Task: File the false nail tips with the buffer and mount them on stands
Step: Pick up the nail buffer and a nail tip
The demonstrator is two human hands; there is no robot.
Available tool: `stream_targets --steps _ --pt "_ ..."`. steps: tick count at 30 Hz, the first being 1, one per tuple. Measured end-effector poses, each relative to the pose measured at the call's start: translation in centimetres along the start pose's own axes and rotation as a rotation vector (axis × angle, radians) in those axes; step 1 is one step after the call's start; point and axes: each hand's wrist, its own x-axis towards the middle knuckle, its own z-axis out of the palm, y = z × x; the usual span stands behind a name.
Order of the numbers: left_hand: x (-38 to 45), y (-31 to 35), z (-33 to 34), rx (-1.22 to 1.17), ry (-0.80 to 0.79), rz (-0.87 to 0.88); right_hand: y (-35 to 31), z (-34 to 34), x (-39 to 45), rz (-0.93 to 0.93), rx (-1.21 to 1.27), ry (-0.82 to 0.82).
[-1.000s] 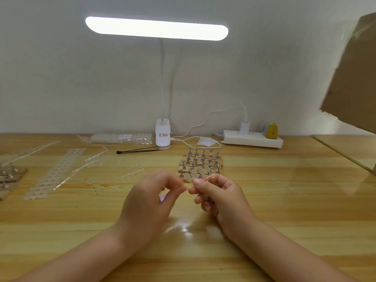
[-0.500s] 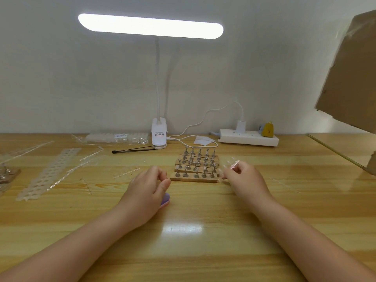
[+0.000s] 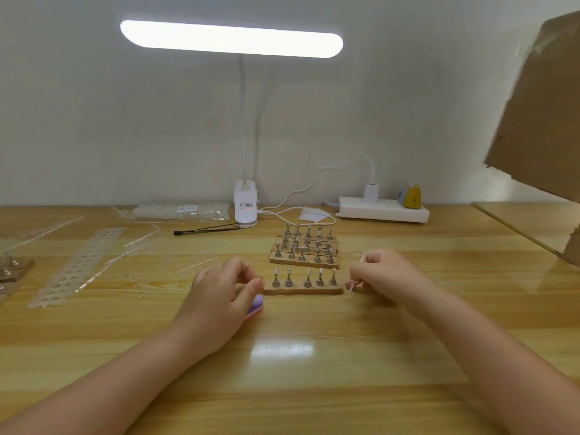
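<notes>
A wooden strip [image 3: 303, 290] carrying several metal nail stands [image 3: 307, 277] lies in front of me, apart from the other stand strips [image 3: 303, 249] behind it. My left hand [image 3: 224, 293] is at the strip's left end, thumb and forefinger pinched at it. A purple buffer [image 3: 255, 304] sticks out from under its palm. My right hand [image 3: 384, 274] is at the strip's right end, fingers closed on a clear strip of false nail tips [image 3: 356, 271]. The stands on the front strip look bare.
A clip lamp [image 3: 245, 208] stands at the back centre, with a white power strip [image 3: 383, 211] to its right. Clear plastic strips [image 3: 78, 262] and a bag of tips [image 3: 182, 211] lie at the left. A black tool [image 3: 207, 230] and a cardboard box [image 3: 539, 120] are also there.
My hands have moved apart from the middle to the two ends of the front stand strip. That strip now lies nearer to me, separate from the others.
</notes>
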Motion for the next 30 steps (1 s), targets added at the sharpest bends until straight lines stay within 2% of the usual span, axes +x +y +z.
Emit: stream_targets --steps 5,11,13,15,17,18,20,22,27,30 --pt "-0.1 0.2 -0.1 0.052 0.157 0.175 0.9 -2.1 0.4 0.078 -0.158 0.069" --pt "-0.3 0.4 0.0 0.032 0.178 0.257 2.1 -1.3 1.0 0.1 -0.308 0.023" --pt "-0.4 0.5 -0.1 0.004 0.188 0.278 2.0 -0.9 0.9 0.074 -0.39 0.097" --pt "-0.4 0.7 -0.1 -0.016 0.184 0.31 1.3 -0.4 0.4 -0.031 -0.404 0.23" --pt "-0.6 1.0 0.0 -0.025 0.171 0.344 0.4 0.6 -0.5 -0.221 -0.285 0.32" --pt "-0.6 1.1 0.1 -0.039 0.163 0.35 -0.3 1.2 -1.0 -0.301 -0.194 0.29" --pt "-0.8 1.3 0.4 -0.071 0.148 0.352 -1.6 2.8 -2.4 -0.378 0.016 0.121" --pt "-1.0 1.6 0.7 -0.092 0.145 0.341 -2.2 4.4 -3.4 -0.38 0.157 -0.012" --pt "-1.0 1.8 0.7 -0.119 0.117 0.35 -2.1 6.1 -4.0 -0.265 0.438 -0.124" --pt "-0.9 2.0 0.5 -0.115 0.095 0.309 -2.1 6.1 -4.1 -0.267 0.481 -0.186"
